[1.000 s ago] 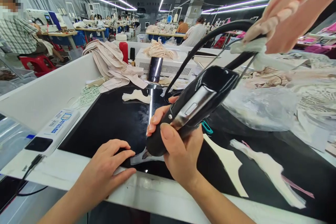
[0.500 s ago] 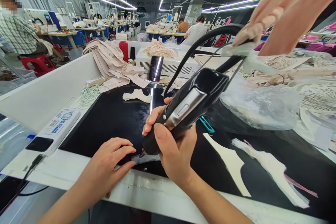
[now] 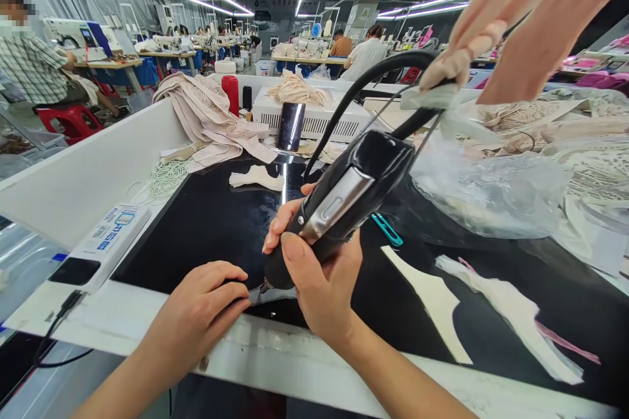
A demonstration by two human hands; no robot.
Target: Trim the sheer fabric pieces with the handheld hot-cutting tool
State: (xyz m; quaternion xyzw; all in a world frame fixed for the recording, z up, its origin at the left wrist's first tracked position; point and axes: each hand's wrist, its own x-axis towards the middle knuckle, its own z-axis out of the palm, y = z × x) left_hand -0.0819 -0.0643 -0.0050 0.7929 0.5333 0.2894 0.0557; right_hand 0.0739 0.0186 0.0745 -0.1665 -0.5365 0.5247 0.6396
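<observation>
My right hand (image 3: 319, 275) is wrapped round a black corded hand tool (image 3: 344, 190) with a silver lever along its side. The tool leans, its lower end close over a thin pale fabric piece (image 3: 278, 294) near the front edge of the black mat (image 3: 206, 222). At the left end of that fabric, my left hand (image 3: 211, 301) has thumb and fingers closed together; the fingertips partly hide what is pinched. Where the tool's tip meets the cloth is hidden by the right hand.
A knotted beige fabric strip (image 3: 472, 52) hangs by the tool's cable. Right of my right hand lie a teal cutter (image 3: 387, 229), a cream cut piece (image 3: 432, 294) and white layered pieces (image 3: 511, 314). A white box (image 3: 108, 236) stands left; plastic wrap (image 3: 491, 196) lies right.
My right hand and the tool have shifted slightly left, with the tool's upper end lower. The left thumb and fingers have closed together.
</observation>
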